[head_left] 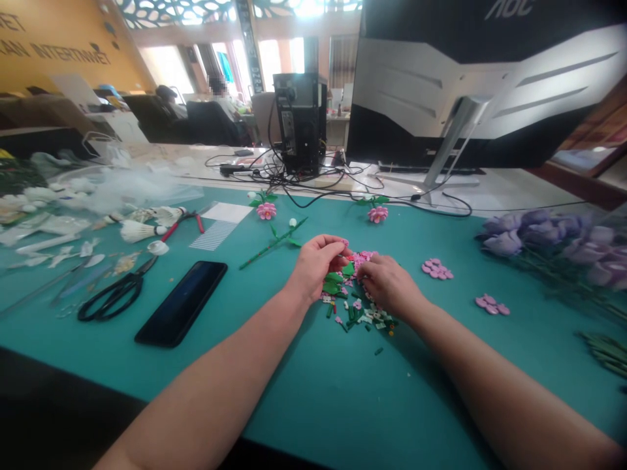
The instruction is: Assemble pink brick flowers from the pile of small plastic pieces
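My left hand [317,262] is closed, pinching a small pink brick piece [345,243] between thumb and fingers just above the pile. My right hand [389,282] reaches down into the pile of small building bricks [362,318], its fingers curled together; what they grip, if anything, is hidden. Pink, green, white and a few orange pieces make up the pile, with green leaf pieces [333,279] beside my left hand. To the right lie two pink petal clusters [437,268]. Behind my hands are a green brick stem [269,248] and two pink brick flowers [267,210].
A black phone [181,303], black-handled scissors [115,294], red-handled pliers [183,225] and several shuttlecocks [142,230] lie left. Purple artificial flowers [539,238] are at right. A monitor [470,85], cables and a computer case [300,124] stand behind the green mat [333,391]. People sit far back.
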A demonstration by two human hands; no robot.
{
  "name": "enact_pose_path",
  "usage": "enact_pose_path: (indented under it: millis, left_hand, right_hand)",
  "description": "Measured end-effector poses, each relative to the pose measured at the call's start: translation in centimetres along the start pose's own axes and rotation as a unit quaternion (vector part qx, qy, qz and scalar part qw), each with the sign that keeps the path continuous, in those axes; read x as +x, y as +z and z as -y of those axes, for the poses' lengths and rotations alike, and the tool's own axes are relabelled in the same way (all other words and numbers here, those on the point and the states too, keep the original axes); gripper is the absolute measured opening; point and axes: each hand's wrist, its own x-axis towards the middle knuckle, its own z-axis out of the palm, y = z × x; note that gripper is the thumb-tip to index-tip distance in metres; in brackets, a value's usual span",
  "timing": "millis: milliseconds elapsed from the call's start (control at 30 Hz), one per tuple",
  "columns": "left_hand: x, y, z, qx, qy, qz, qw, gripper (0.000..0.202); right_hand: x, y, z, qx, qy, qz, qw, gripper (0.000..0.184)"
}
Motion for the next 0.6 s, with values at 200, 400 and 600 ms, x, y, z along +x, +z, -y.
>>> enact_pose_path:
  millis: [200,400,600]
  left_hand:
    - [0.09,-0.06,0.18,-0.006,0.004,0.008,1.0,0.007]
    - [0.19,-0.13,0.38,-0.008,0.008,0.011,1.0,0.008]
    - [0.12,-0.07,0.26,-0.004,0.007,0.011,1.0,0.008]
  right_hand:
    - [-0.07,0.06,0.2,0.017,-0.021,0.017,0.999,0.019]
    - [-0.1,-0.07,-0.07,-0.009,-0.008,0.039,0.999,0.02]
    - [-0.03,-0.49,0.05,-0.031,0.008,0.052,0.998,0.02]
